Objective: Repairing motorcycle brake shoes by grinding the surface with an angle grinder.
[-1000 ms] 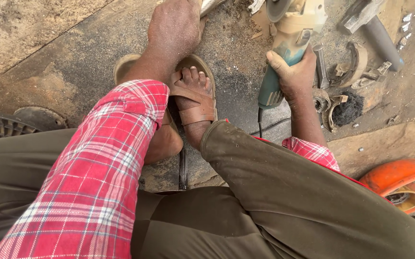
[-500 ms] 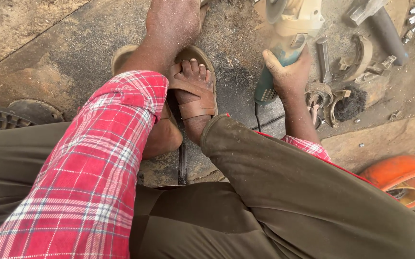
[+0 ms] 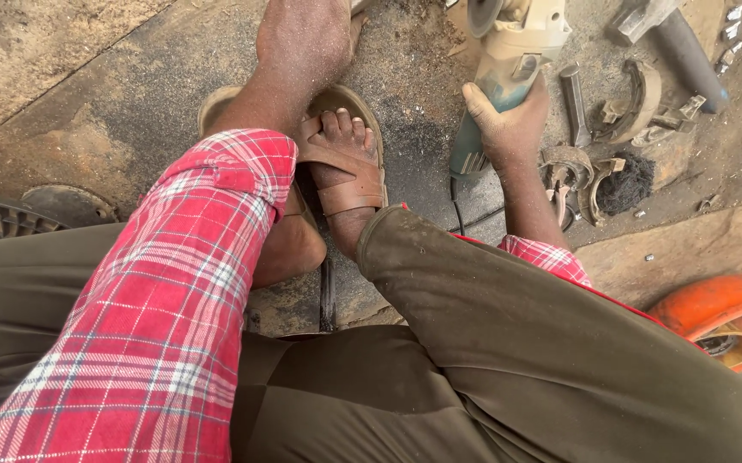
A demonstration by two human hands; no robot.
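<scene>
Head view. My right hand: grip closed around body of angle grinder, disc end toward top edge of ground, cord trailing back past my wrist. My left hand: pressed down near top edge; fingers out of frame, grip state cannot tell. My sandalled foot between both hands. Curved metal parts just right of grinder. Orange casing at right edge.

The shirt sleeve is red-and-white plaid; the trousers are olive. The sandal is tan, the angle grinder teal and cream.
</scene>
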